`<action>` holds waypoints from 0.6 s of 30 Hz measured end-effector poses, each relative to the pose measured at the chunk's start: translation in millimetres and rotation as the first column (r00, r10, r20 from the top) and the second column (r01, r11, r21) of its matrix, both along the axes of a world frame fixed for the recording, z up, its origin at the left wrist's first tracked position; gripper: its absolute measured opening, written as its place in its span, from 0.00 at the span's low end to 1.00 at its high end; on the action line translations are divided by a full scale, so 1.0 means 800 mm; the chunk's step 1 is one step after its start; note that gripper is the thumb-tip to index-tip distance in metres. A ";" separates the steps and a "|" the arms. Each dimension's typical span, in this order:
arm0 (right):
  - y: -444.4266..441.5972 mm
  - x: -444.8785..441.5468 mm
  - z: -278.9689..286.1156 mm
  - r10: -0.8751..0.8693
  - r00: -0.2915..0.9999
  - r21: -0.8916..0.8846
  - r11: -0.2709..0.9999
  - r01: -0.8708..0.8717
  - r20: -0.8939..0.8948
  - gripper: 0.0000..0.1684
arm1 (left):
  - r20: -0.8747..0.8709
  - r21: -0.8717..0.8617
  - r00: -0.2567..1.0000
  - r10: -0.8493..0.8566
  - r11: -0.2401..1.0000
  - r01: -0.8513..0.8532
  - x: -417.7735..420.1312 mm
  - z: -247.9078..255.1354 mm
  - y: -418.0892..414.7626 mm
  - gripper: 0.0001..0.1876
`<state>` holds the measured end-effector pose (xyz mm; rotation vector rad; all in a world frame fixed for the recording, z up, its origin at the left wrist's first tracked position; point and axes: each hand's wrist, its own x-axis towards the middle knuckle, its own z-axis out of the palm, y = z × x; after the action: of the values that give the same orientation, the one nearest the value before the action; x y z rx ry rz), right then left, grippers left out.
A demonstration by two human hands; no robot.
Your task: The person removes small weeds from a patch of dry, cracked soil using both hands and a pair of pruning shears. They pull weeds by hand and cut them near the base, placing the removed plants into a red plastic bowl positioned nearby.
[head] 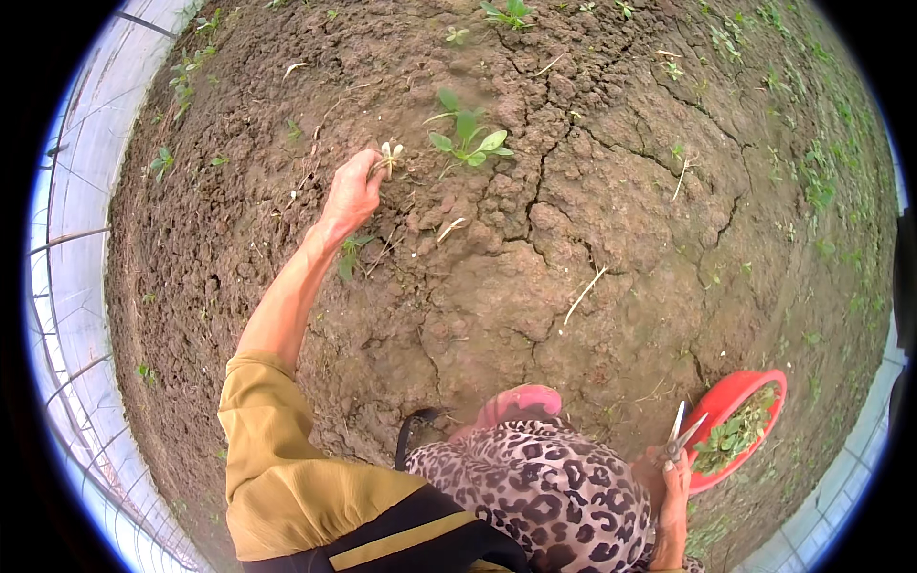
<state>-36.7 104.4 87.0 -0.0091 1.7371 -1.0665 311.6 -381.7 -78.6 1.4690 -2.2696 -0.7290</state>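
My left hand reaches forward over the soil, its thumb and fingers pinched on a small pale plant. Just right of it a green leafy plant grows from the ground. Low on the right, my right hand holds metal scissors with their blades spread and pointing up. Against that hand is a tilted red plastic bowl with cut green leaves inside. Whether my right hand also grips the bowl, I cannot tell.
Cracked brown soil spreads all around, with dry stalks lying on it. Another green seedling stands by my left forearm. Plastic sheeting with thin ribs borders the left. A pink shoe shows below my leopard-print clothing.
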 end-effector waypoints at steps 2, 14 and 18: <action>0.006 -0.002 -0.013 -0.001 0.999 -0.051 0.999 0.003 0.036 0.20 | 0.132 -0.108 0.980 -0.146 0.981 0.160 0.005 -0.021 0.003 0.10; -0.004 0.001 -0.010 0.026 0.998 -0.025 0.999 -0.027 -0.056 0.24 | 0.386 -0.119 0.916 -0.108 0.979 0.166 -0.028 -0.029 -0.003 0.09; 0.014 -0.010 -0.019 0.077 0.987 0.040 0.997 -0.072 -0.138 0.23 | -0.112 -0.249 0.994 0.016 0.967 -0.043 -0.066 0.004 -0.066 0.08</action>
<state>-44.4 115.8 71.6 -0.1284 1.8658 -1.0006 258.6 -434.3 -75.3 1.3087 -2.1615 -0.4783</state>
